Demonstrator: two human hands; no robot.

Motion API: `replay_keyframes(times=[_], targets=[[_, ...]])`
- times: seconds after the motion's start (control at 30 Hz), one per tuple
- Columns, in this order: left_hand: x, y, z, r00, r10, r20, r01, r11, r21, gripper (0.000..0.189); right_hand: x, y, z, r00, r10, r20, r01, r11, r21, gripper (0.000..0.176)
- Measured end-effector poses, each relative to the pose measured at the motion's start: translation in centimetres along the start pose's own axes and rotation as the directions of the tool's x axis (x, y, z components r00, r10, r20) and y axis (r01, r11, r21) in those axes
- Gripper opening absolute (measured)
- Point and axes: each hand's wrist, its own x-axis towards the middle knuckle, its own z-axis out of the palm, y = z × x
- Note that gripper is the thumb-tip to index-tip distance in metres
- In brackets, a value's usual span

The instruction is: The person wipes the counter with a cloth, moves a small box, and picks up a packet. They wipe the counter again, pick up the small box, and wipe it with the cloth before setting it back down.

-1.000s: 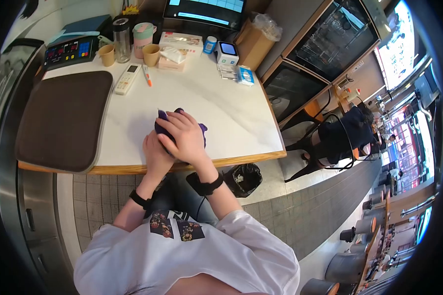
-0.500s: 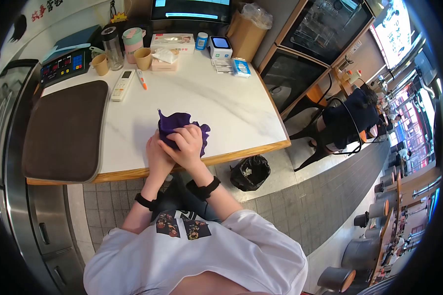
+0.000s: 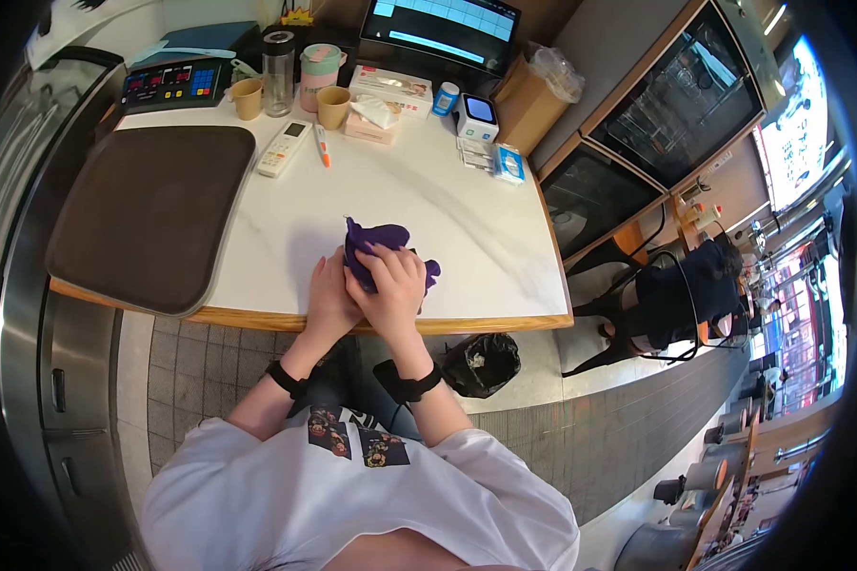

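A crumpled purple cloth (image 3: 379, 237) is bunched up near the front edge of the white marbled table (image 3: 476, 247). My right hand (image 3: 391, 287) lies over it, fingers curled and pressed into the fabric. Beside it, my left hand (image 3: 331, 297) cups the cloth from the left, its fingers partly hidden behind the right hand and the fabric. The two hands touch each other. Whether anything is wrapped inside the cloth cannot be seen.
A brown tray (image 3: 152, 214) lies to the left. Behind are a remote control (image 3: 284, 149), an orange-and-white pen (image 3: 324, 147), paper cups (image 3: 333, 107), a tissue pack (image 3: 371, 124) and a scale (image 3: 176, 84). A lined bin (image 3: 483, 364) stands below; a person (image 3: 690, 290) sits at right.
The view has turned and shifted, so the table and its objects appear displaced. Both hands stay on the purple cloth, with the right fingers slightly repositioned over it.
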Motion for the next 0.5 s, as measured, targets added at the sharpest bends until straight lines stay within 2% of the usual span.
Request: replay_keyframes(times=[0.07,0.13,0.3,0.33,0.43,0.5], targets=[[-0.2,-0.6,0.3,1.000,0.002,0.010,-0.002,1.000,-0.019,0.043,-0.7,0.3,0.5,0.996,-0.016,-0.087,0.019,0.999,0.033,0.024],[0.0,-0.3,0.2,1.000,-0.014,0.021,0.016,0.994,-0.112,0.042,-0.9,0.2,0.8,0.986,-0.027,-0.162,0.035,0.998,0.047,0.024],[-0.3,-0.2,-0.1,1.000,-0.011,-0.001,0.011,0.983,-0.182,0.046,-3.7,0.9,2.6,0.955,-0.033,-0.295,0.059,0.995,0.083,0.021],[-0.3,-0.2,-0.1,1.000,-0.002,-0.008,0.000,0.982,-0.188,0.047,-4.0,0.9,2.7,0.954,-0.039,-0.296,0.064,0.995,0.075,0.022],[-1.2,-2.1,1.6,0.989,0.065,-0.136,-0.069,0.997,-0.023,0.055,-3.9,0.7,2.5,0.964,-0.054,-0.261,0.074,0.995,0.066,0.022],[-1.1,-2.6,1.8,0.999,-0.036,-0.021,0.034,0.997,-0.071,0.061,-3.5,0.5,1.7,0.981,-0.054,-0.188,0.068,0.995,0.071,0.022]])
